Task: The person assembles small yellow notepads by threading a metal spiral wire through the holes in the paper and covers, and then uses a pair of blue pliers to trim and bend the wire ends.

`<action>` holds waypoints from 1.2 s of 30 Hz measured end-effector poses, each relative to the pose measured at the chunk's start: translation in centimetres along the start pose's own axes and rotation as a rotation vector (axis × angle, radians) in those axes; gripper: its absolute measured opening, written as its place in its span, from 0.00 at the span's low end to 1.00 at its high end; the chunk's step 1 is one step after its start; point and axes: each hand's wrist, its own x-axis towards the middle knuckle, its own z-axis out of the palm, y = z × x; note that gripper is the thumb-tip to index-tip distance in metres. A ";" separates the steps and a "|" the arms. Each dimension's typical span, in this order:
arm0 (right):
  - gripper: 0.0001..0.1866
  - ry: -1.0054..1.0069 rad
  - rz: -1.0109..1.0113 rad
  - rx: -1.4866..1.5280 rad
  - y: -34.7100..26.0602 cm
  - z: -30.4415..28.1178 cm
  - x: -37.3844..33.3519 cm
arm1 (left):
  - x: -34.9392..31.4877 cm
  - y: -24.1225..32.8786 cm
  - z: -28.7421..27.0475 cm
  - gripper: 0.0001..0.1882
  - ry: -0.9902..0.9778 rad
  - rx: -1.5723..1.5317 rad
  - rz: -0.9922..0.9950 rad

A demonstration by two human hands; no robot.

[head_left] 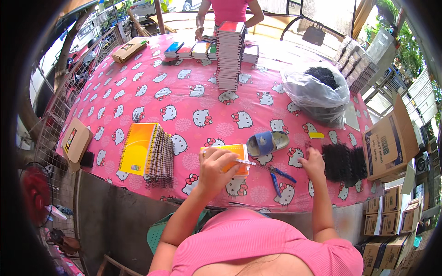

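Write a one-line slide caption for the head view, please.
Left hand rests on an orange notebook; right hand touches black plastic binding combs on pink cat-print tablecloth.
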 end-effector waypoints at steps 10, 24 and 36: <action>0.33 -0.087 -0.571 0.281 -6.5 3.2 5.1 | 1.2 -0.4 1.3 0.13 -0.012 0.036 0.006; 0.32 -0.599 -0.715 1.024 -9.9 -3.1 2.9 | 1.7 -0.4 0.9 0.17 -0.011 -0.061 -0.117; 0.30 -0.455 -0.635 1.080 -11.9 -1.4 3.7 | 0.2 -3.0 0.3 0.17 0.129 -0.298 -0.198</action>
